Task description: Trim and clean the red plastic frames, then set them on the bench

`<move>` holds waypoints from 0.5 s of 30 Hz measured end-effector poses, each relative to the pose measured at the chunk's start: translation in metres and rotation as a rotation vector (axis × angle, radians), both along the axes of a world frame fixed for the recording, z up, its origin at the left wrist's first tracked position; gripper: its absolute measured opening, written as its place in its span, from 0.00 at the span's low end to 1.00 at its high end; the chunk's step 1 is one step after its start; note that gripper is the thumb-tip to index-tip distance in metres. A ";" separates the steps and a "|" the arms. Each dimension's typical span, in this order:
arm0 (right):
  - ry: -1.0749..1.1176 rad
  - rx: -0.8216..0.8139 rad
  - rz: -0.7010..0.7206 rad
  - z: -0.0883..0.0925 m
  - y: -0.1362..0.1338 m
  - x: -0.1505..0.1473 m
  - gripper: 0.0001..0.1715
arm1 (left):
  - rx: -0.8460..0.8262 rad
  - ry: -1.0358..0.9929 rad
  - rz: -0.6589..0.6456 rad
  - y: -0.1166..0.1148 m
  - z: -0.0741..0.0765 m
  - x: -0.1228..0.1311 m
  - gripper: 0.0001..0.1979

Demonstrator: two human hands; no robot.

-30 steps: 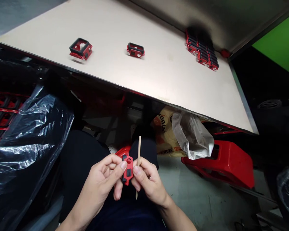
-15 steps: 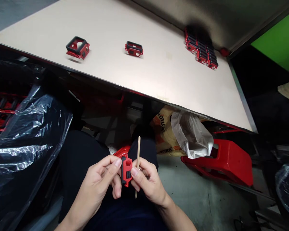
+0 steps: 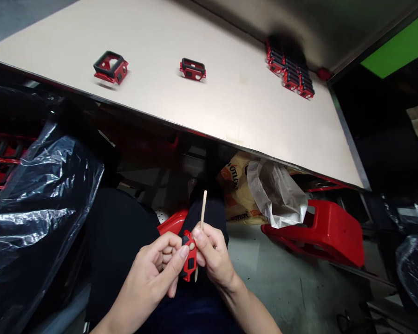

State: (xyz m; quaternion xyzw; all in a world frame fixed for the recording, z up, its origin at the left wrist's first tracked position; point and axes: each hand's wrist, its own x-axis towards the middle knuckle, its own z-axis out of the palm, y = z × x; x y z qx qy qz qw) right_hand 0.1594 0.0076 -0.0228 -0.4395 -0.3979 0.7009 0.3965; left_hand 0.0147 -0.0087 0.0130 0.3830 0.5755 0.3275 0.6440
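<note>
A sack [image 3: 241, 197] beyond the right hand [image 3: 214, 254] reads "WOTLON".

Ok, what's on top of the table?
One red-and-black frame at left, another near the middle, a cluster of frames toward the right, a red thing by the corner. The tabletop beneath them is covered.

Hands [image 3: 153, 273]: two
Stick [image 3: 203, 211]: one
Held frame [image 3: 191, 263]: one
Loose frames [image 3: 116, 74]: two
Clustered frames [image 3: 291, 78]: several, too packed to count
Table [image 3: 153, 95]: one
Pale bag [image 3: 278, 192]: one
</note>
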 end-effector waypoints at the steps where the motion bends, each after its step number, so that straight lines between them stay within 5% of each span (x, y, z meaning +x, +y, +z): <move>1: -0.010 -0.016 -0.017 0.000 0.000 -0.001 0.29 | -0.007 0.009 0.014 0.000 0.002 0.002 0.17; 7: -0.001 0.038 -0.006 0.004 -0.001 0.002 0.27 | -0.061 -0.076 0.111 0.002 0.007 0.007 0.16; 15: -0.101 0.042 -0.021 0.006 -0.001 0.004 0.27 | 0.036 -0.075 0.048 -0.003 -0.010 0.006 0.16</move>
